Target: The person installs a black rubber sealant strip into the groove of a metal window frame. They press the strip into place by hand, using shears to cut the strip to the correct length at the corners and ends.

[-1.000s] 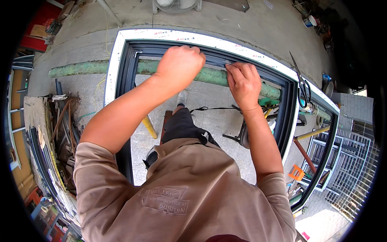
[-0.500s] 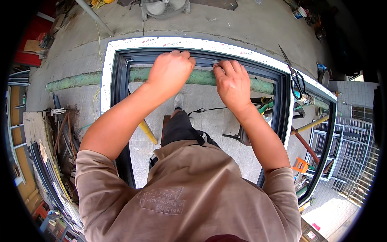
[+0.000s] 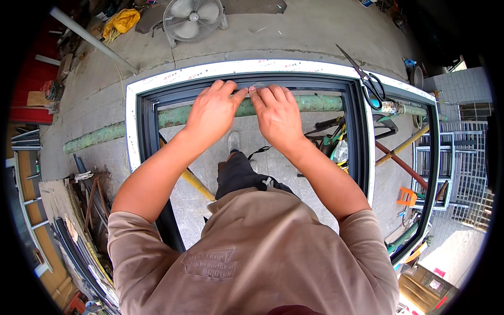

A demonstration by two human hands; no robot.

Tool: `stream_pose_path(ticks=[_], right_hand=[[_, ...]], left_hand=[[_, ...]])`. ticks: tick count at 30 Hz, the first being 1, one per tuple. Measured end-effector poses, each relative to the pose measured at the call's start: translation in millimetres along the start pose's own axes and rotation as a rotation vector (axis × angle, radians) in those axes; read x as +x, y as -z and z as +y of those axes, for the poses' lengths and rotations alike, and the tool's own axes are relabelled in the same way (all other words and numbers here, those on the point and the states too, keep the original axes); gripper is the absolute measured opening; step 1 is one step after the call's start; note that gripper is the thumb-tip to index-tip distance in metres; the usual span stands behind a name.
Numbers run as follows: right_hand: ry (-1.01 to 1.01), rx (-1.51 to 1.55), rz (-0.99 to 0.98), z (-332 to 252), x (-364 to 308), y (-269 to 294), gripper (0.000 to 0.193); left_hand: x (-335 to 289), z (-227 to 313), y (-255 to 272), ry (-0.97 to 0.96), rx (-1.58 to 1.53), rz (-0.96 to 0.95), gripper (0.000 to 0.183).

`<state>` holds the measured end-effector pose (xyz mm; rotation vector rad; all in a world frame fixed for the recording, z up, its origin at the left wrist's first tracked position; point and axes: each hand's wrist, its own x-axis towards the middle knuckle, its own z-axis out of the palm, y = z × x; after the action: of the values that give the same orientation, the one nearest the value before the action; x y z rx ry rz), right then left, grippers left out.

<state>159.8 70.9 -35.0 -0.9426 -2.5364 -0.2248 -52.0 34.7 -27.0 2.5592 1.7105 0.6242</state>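
At six o'clock, a brown shirt (image 3: 304, 236) hides the near side of the dark frame (image 3: 146, 126), so a forward lean could nudge that piece. Toward eleven o'clock, the left hand (image 3: 212, 110) rests with bent fingers at the frame's far side, near twelve, its tips almost meeting those of the right hand (image 3: 278, 113), fingers likewise bent, at one o'clock. Whether either grips something thin in the groove, I cannot tell. With the tips so close together, a slip along the groove might scrape skin on its lip or knock one hand into the other. At two o'clock, black-handled scissors (image 3: 361, 72) lie loose on the frame's white-filmed face, blades jutting past the outer edge; a jolt could send them sliding off, or a right forearm (image 3: 331, 173) swinging outward could catch them. Under the frame, a green pipe (image 3: 310, 103) runs from nine toward three o'clock and seems to bear the load; being round, it might let the frame creep under uneven pressure. Well beyond, at eleven o'clock, a fan (image 3: 191, 21) stands on the floor (image 3: 252, 42).
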Motion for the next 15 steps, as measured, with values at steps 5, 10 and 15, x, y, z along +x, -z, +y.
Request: stream_pose_path(ticks=[5, 10, 15], right_hand=[[-0.212, 0.026, 0.131, 11.8, -17.4, 6.7, 0.047], [-0.210, 0.014, 0.113, 17.5, -27.8, 1.1, 0.045], [-0.208, 0.000, 0.046, 18.5, -23.7, 3.7, 0.046]], left_hand=[[2.0, 1.8, 6.2, -0.003, 0.050, -0.041, 0.048], [3.7, 1.6, 6.3, -0.009, 0.012, -0.045, 0.050], [3.9, 3.7, 6.8, -0.001, -0.006, -0.031, 0.050]])
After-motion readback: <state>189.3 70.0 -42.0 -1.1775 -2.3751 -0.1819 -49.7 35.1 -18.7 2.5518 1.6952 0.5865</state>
